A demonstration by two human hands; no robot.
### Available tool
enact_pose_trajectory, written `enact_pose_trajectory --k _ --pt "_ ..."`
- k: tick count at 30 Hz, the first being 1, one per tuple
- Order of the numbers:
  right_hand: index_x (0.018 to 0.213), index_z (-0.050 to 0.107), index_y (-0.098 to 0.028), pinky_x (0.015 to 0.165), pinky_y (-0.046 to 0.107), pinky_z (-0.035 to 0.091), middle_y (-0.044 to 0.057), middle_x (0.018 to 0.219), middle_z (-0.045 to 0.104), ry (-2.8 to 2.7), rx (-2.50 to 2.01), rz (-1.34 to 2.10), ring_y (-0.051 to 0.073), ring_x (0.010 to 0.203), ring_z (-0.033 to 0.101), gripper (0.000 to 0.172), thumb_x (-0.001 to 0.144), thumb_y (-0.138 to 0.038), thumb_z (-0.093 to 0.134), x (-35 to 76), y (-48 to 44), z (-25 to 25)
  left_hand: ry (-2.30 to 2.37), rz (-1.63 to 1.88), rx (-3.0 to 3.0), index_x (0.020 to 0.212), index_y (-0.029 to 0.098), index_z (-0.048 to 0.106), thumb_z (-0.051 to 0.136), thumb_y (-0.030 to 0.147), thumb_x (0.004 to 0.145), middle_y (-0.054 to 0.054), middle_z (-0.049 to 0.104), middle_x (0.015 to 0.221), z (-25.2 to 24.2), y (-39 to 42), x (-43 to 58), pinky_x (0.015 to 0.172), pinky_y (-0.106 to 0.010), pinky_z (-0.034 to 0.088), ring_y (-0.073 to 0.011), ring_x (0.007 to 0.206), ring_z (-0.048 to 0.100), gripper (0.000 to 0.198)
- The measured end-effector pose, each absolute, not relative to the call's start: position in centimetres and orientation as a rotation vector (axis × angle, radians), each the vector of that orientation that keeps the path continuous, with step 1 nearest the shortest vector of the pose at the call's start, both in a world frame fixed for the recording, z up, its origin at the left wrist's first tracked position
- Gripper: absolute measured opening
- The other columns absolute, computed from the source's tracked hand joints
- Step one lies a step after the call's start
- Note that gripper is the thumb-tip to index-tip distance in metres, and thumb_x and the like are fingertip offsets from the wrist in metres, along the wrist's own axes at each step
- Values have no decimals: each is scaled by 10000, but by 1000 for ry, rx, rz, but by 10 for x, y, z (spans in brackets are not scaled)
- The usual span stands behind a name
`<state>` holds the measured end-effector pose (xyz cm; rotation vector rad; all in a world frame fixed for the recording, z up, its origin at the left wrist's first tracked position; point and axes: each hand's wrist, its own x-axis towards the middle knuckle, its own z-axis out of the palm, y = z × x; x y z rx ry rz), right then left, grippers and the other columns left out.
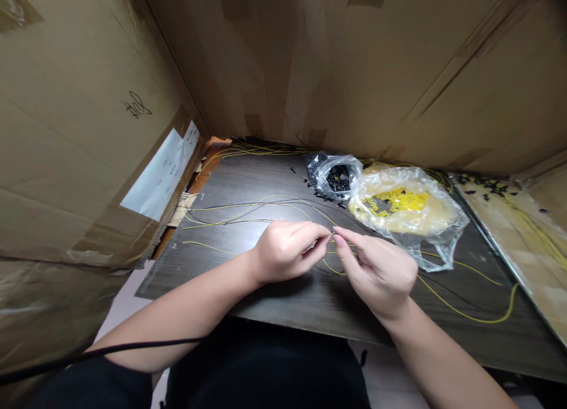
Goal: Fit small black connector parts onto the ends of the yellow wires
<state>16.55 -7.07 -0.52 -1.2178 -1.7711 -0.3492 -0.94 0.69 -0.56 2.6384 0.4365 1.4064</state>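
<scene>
Close together above the dark wood-grain table, my left hand [292,249] and my right hand [376,267] meet at their fingertips. Both are pinched closed around a thin yellow wire [333,234], of which only a short bit shows between them. Whether a small part sits on the wire there is too small to tell. More yellow and black wires lie under and around my hands, with one yellow wire [469,317] curving off to the right. Beyond my right hand rests an open clear plastic bag of small yellow pieces [407,200].
A smaller plastic bag of black pieces [340,179] stands behind, several loose ones beside it. Cardboard walls [283,61] enclose the table [283,306] at the back and left. At right, a cardboard-like surface [509,226] holds more wires and black parts. A black cord [146,344] crosses my left forearm.
</scene>
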Motion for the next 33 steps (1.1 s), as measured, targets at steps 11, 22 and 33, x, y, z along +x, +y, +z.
enact_pose_trajectory --k 11,22,33 --pt "1006 728 -126 574 237 457 -20 621 663 -1809 -1176 -305 90 521 561 158 851 -100 736 169 -70 -5 412 1376 2703 913 143 643 607 130 900 34 654 643 -6 8 -11 504 -227 402 -69 507 549 40" --pt "908 721 -133 528 236 375 -73 527 450 -1813 -1230 -181 74 470 438 40 873 -146 705 171 -69 -5 427 1344 2800 932 163 638 587 168 929 37 669 661 -8 12 -11 512 -233 411 -75 532 585 52" --pt "834 722 -150 453 216 264 -91 513 287 -1576 -1383 417 62 446 290 115 888 -215 644 172 -66 -1 378 1390 3019 1237 136 594 589 164 935 54 609 624 -11 15 -14 464 -245 356 -84 488 527 303"
